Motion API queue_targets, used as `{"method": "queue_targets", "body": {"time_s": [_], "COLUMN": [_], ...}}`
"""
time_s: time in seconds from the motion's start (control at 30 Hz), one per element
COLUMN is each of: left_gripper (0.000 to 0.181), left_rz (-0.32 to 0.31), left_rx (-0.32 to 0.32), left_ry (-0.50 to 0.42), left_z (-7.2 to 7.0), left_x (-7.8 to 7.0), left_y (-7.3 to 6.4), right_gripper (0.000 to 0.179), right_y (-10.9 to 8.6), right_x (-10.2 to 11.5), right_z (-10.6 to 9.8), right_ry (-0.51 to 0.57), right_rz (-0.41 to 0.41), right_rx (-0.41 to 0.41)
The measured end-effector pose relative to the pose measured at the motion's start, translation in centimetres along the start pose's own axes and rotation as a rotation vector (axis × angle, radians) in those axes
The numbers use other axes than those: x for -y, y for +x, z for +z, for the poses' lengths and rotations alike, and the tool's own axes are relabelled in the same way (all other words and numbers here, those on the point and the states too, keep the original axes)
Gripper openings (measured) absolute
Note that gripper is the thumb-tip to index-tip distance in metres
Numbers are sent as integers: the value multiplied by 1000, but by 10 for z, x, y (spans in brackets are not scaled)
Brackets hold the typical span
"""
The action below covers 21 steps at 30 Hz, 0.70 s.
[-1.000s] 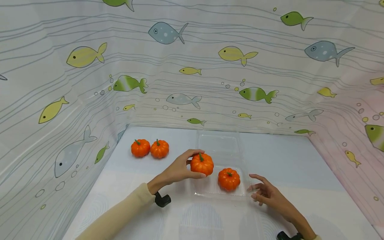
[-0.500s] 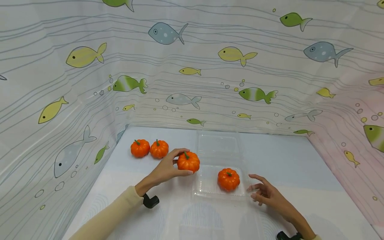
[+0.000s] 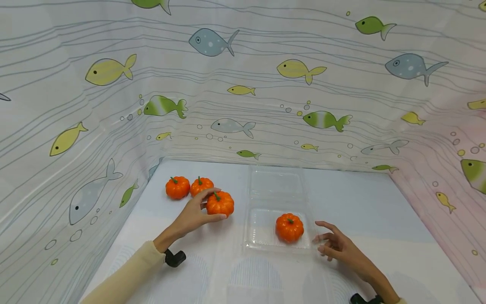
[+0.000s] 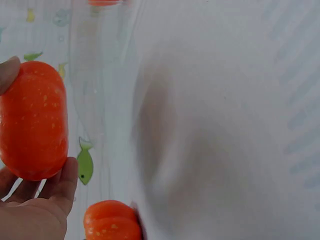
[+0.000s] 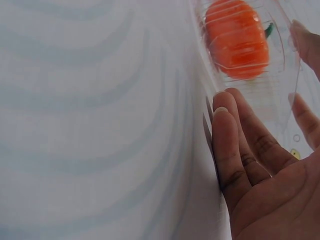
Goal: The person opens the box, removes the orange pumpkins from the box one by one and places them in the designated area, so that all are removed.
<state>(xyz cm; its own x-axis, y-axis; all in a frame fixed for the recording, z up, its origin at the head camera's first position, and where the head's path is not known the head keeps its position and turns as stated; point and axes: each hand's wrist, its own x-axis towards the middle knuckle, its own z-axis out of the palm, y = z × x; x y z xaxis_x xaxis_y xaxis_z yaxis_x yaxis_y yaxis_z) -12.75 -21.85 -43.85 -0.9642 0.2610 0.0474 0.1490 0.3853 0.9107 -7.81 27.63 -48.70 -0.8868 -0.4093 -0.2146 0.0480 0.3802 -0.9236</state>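
My left hand [image 3: 192,216] grips a small orange pumpkin [image 3: 220,204] with a green stem, fingers on its far side and thumb on its near side. In the left wrist view the held pumpkin [image 4: 34,120] hangs over the pale table. A second pumpkin [image 3: 290,228] sits in the right part of the near half of a clear plastic clamshell box [image 3: 262,245], whose lid [image 3: 277,181] lies folded back. Beside the box's right wall, my right hand [image 3: 339,245] has its fingers loosely bent; the right wrist view shows the fingertips [image 5: 225,117] right at the clear wall.
Two more pumpkins stand side by side at the back left: the left one [image 3: 177,188] in full view, the right one [image 3: 201,184] partly covered by my left hand. A fish-print curtain [image 3: 235,105] encloses the table [image 3: 360,202] at the back and sides.
My left hand has carried its pumpkin leftward from above the clear box to the table area left of it, near the back pumpkins. The right hand has stayed put.
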Motion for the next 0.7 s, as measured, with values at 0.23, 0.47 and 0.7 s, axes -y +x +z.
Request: {"method": "queue_targets", "body": {"time_s": [0.23, 0.47, 0.7], "left_gripper": [77, 77, 78], "left_rz": [-21, -17, -50], "left_rx": [-35, -77, -101], "left_ry": [21, 81, 109], "left_z": [-11, -23, -34], "left_x": [5, 13, 22], "left_y": [-11, -20, -27], "right_gripper": [72, 72, 72], "right_y": [2, 1, 2], "right_x": [0, -1, -2], "right_z": [1, 2, 1], "right_ry": [12, 2, -8], "right_rz": [39, 35, 23], "right_rx": [-18, -24, -25]}}
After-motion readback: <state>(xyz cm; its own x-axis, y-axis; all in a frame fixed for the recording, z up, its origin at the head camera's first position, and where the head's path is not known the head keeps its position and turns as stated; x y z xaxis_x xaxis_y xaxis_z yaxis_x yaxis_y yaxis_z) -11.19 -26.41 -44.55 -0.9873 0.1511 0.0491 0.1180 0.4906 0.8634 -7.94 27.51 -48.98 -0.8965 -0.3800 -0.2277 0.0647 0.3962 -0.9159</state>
